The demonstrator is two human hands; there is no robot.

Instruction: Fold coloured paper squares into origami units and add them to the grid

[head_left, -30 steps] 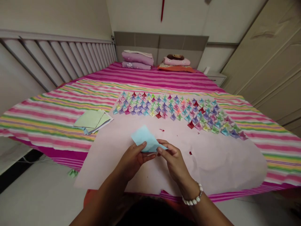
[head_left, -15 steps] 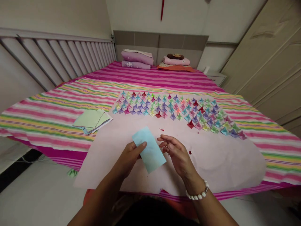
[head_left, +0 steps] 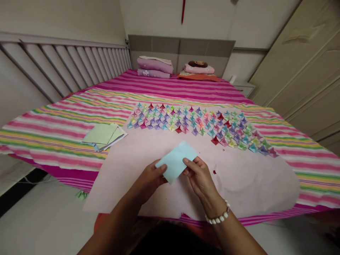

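Observation:
Both hands hold a light blue sheet of paper (head_left: 175, 161) above the pale pink board. My left hand (head_left: 152, 177) pinches its left corner, thumb on top. At the right edge, my right hand (head_left: 199, 175) grips the paper between thumb and fingers; a white beaded bracelet (head_left: 218, 217) circles that wrist. Beyond the paper, several rows of small folded paper pieces (head_left: 179, 129) in many colours stand on the pale pink board (head_left: 127, 170).
A stack of loose paper sheets (head_left: 102, 136), pale green on top, lies left of the board on the striped bedspread (head_left: 53, 131). Small red scraps (head_left: 214, 172) dot the board. Folded bedding (head_left: 154, 66) sits by the headboard (head_left: 154, 46). A green paper piece (head_left: 81, 194) lies on the floor.
My right hand has closed on the blue paper, which it did not hold before. The paper has turned and moved a little up and to the right.

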